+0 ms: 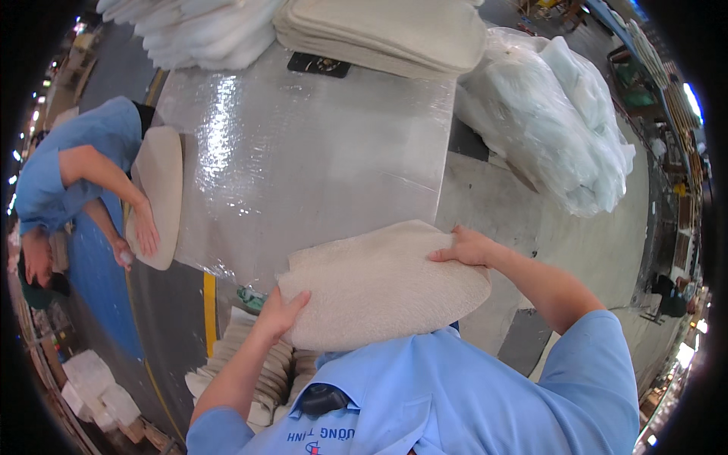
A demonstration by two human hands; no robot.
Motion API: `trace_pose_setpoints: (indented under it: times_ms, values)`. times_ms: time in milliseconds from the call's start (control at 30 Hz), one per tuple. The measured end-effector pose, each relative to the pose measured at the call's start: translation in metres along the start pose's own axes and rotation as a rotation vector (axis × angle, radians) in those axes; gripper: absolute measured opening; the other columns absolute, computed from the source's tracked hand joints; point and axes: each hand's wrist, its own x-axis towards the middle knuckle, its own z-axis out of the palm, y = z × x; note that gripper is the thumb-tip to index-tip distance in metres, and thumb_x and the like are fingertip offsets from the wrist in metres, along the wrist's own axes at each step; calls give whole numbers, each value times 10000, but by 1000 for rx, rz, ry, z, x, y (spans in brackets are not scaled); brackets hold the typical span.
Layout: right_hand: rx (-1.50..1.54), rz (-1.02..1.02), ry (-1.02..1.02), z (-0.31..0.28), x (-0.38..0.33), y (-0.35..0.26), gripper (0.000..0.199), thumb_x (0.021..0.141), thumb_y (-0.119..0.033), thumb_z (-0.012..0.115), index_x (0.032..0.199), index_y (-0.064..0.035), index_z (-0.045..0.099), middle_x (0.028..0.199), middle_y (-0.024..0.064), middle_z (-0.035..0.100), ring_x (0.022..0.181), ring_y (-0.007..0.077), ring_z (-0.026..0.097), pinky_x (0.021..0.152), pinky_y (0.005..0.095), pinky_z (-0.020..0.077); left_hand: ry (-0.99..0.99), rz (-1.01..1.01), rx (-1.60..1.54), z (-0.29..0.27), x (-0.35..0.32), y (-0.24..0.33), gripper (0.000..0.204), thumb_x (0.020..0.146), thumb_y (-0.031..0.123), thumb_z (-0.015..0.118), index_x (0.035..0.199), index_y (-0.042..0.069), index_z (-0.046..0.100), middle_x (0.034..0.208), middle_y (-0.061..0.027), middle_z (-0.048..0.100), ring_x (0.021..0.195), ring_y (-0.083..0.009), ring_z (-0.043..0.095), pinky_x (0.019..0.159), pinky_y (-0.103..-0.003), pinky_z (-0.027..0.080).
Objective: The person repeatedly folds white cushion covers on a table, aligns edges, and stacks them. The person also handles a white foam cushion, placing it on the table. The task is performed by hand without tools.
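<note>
A beige fabric cushion point(379, 288), broad and flat with one rounded side, is held in front of my chest at the near edge of the table. My left hand point(284, 312) grips its left end, with the thumb on top. At the cushion's upper right corner, my right hand point(465, 249) pinches the edge, thumb over the face. The fingers of both hands go partly out of sight beneath the cushion. Its underside is hidden.
The table point(318, 159) is covered in shiny clear film. Beige cushions point(379, 34) and white pads point(197, 30) are stacked at its far end, near a black flat object point(318, 64). A plastic-wrapped white bundle point(546, 114) stands right. Left, a co-worker point(83, 167) handles another cushion point(161, 197). More cushions point(235, 356) lie below.
</note>
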Motion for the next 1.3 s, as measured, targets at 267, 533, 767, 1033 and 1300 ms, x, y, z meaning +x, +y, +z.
trace_pose_setpoints:
  times_ms: [267,533,767,1033,1300]
  values:
    - [-100,89,31,0,33,-7,991,856,-750,718,1348,109,660,1288,289,711,1180,396,715,1014,464,553,52,-120,212,-7,47,-6,936,975,624,671,1378,-214,563,1361,-332,659,1264,-363,671,1037,-413,532]
    - [-50,77,46,7,41,-3,726,1003,-604,610,1215,74,761,1182,275,759,1070,386,753,970,465,557,109,-154,190,-9,69,-26,923,969,640,657,1361,-194,602,1354,-316,674,1260,-364,672,1033,-421,525]
    - [38,28,203,17,33,7,723,1017,-610,579,1235,55,760,1214,284,749,1151,398,727,1012,458,532,108,-137,-220,-7,76,-43,841,1008,608,613,1409,-132,606,1363,-267,684,1241,-340,680,1021,-425,531]
    - [380,-375,607,-6,0,-2,695,1106,-571,435,1379,28,657,1370,197,695,1294,323,634,1111,420,450,87,362,-628,-20,-33,5,720,967,280,807,1518,-47,479,1391,-157,653,1242,-253,649,1047,-389,528]
    - [1390,-796,559,-21,-10,-76,730,1126,-653,350,1301,-15,659,1271,103,683,1167,227,631,1065,375,472,275,850,-601,-16,-60,-12,764,865,-32,798,1547,33,462,1413,-97,627,1314,-191,594,1113,-349,482]
